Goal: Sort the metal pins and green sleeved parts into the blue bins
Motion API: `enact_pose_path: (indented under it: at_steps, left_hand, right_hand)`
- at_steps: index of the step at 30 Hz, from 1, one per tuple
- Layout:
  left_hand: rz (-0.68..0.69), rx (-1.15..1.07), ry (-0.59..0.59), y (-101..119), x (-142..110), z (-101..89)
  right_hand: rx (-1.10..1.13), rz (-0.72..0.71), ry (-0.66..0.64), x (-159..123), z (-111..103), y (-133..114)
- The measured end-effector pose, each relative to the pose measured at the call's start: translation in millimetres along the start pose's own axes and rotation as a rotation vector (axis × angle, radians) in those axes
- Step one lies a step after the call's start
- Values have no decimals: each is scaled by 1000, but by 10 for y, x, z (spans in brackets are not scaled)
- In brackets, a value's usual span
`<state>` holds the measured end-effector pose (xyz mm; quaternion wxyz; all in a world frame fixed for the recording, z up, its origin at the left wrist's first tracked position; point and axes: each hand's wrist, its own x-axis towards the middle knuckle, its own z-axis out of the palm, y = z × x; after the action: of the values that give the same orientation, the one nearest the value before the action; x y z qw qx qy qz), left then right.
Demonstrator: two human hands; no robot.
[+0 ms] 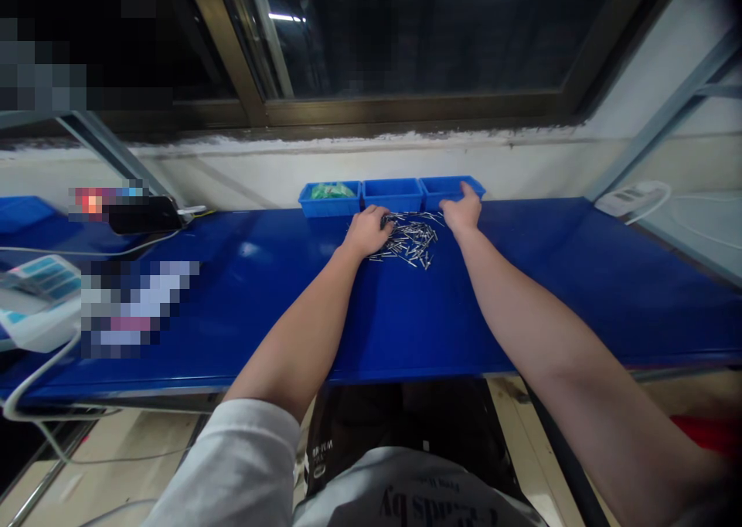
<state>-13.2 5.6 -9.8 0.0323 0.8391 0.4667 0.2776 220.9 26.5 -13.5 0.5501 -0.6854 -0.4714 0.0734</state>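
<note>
A loose pile of thin silver metal pins, shaped like blind rivets (413, 241), lies on the blue tabletop (417, 318). My left hand (368, 232) rests at the pile's left side with its fingers curled in; a dark spot shows by the fingertips, and what they hold is hidden. My right hand (464, 212) is at the front of the right blue bin (432, 193), thumb and forefinger apart, the forefinger over the rim. Nothing shows between those fingers. The middle blue bin (393, 195) stands beside it, and the left blue bin (330, 205) contains green plastic-looking material (333, 192).
Behind the bins run a white wall (249, 171) and a window frame (406, 111). At left are a white scale-like device (40, 303), a dark phone-like object (144, 215) and cables. A white device (633, 199) with a cord sits at far right.
</note>
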Motion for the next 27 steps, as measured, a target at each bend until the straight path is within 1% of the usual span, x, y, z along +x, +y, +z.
enact_pose_path:
  at_steps: [3, 6, 8, 10, 12, 14, 16, 21, 27]
  left_hand:
    - [-9, 2, -14, 7, 0, -6]
    - [-6, 2, -19, 10, -1, -6]
    - [-3, -1, -17, 12, -2, -5]
    - [-3, -1, -15, 16, -5, -6]
    - [-4, 3, -13, 19, -8, -8]
    - [-2, 10, -11, 17, -8, -6]
    - [10, 17, -15, 7, -5, 2]
    - [48, 42, -33, -19, 6, 27]
    - [65, 59, -40, -7, 2, 18]
  right_hand:
    - [-5, -19, -49, -38, -12, -46]
    - [-3, -95, -43, -77, -5, -71]
    - [10, -161, -74, -108, 17, -81]
    - [18, -234, -160, -152, 48, -99]
    - [1, -308, -277, -208, 81, -128]
    - [-43, -386, -381, -270, 113, -161]
    - [-106, -449, -455, -326, 144, -185]
    - [-261, -495, -576, -399, 212, -189]
    - [-282, -547, -604, -394, 244, -191]
